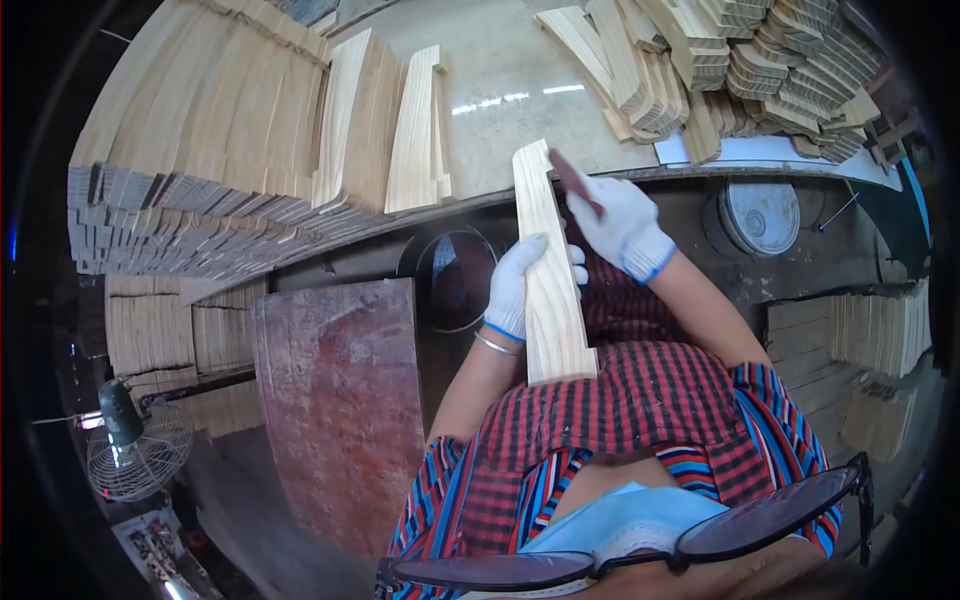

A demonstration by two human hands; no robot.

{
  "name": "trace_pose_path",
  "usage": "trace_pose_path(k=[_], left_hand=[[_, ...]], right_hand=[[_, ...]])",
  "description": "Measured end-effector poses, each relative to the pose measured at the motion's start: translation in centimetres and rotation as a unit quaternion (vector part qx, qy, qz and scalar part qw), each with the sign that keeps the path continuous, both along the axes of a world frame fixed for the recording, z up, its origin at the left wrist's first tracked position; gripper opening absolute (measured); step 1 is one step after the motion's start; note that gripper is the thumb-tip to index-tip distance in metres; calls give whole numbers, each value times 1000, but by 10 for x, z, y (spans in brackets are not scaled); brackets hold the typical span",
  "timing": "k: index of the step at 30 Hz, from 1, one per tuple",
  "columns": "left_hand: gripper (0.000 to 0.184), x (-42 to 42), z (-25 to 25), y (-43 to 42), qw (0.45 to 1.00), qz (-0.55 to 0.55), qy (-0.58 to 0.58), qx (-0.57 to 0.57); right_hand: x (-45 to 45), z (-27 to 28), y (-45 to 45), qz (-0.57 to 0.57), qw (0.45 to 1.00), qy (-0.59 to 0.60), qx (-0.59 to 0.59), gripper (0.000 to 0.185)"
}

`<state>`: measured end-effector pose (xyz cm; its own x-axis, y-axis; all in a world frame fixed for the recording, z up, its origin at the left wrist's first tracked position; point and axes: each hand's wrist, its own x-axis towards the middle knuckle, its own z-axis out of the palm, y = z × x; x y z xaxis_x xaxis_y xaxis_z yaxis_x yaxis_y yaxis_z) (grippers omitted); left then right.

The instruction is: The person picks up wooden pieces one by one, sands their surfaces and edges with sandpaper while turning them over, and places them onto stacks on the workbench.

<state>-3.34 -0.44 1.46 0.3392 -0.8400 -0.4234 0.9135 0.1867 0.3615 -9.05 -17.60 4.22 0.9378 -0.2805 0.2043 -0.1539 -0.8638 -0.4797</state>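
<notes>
gripping notched pale-wood board point(556, 300) in white-gloved left hand point(509, 285) near tabletop point(500, 130) edge; seemingly pinching brown strip point(570, 174) in right hand point(620, 225).

Wire-caged fan point(140, 455) at lower left, worn reddish board point(335, 410), pale round bucket point(760, 218) near the tabletop point(510, 130).

Plainly a woodworking workshop, from where I stand: pale, flat wooden boards point(200, 110) stacked thick at ten o'clock, pale round-ended wooden pieces point(755, 70) heaped between one and two, both on a long grey counter point(500, 130) at twelve. More pale wooden stacks point(885, 330) stand at three; a round, wire-caged fan point(140, 458) sits at eight.
</notes>
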Motion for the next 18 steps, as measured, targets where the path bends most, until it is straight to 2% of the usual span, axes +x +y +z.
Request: trace_pose_path(k=[1,2,3,6,8,10,12,14,15,17,18], left_hand=[[40,1,-3,0,1000,-6,-3,21],[39,2,-4,0,999,-9,-6,42],[39,2,-3,3,999,-7,-10,42],[43,-1,-2,3,999,3,-33,-12],[47,3,-5,1,993,17,43,-107],[54,-4,-22,0,987,34,97,-125],[63,-6,-22,-3,993,-11,-21,-113],[69,-5,-15,-6,995,-41,-27,-86],[69,-5,-6,-8,993,-59,-94,29],[63,5,-5,-8,941,-79,-221,243],[57,7,1,-6,951,-28,-221,215]], right_hand=[[9,2,1,30,999,23,23,52],[19,-32,0,49,996,-78,-1,50],[14,-30,2,47,996,-77,-2,50],[-10,-38,-1,49,996,-72,-7,47],[-11,-44,-11,48,996,-68,-9,45],[-22,-26,-13,-22,992,-30,120,40],[-4,-11,-17,-28,993,-67,95,36],[10,4,-15,-19,997,-45,53,24],[16,-8,-15,3,996,-84,11,26],[29,-16,-12,11,998,-54,-10,29],[34,-13,-9,18,999,-33,-25,31]])
